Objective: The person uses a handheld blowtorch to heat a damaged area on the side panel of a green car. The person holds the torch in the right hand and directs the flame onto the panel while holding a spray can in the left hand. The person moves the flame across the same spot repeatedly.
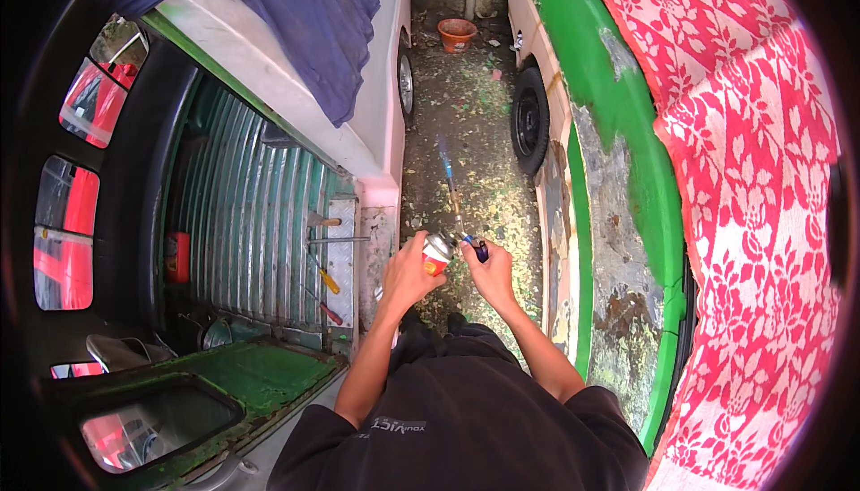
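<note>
My left hand [413,271] is wrapped round a red and white gas canister [436,253]. A blowtorch head with a thin metal nozzle [456,207] points away from me, and a blue flame [447,164] streams from its tip over the ground. Close to the base of the torch, my right hand [492,278] is closed on a small dark blue lighter [482,251]. Where the torch head joins the canister is partly hidden by my fingers.
On the left, a vehicle's ribbed green floor [246,195] holds a yellow-handled screwdriver [330,281], a brush [324,220] and a red container [177,257]. A green, patchy vehicle body [618,222] with a red patterned cloth [743,177] stands right. An orange pot [457,34] sits ahead.
</note>
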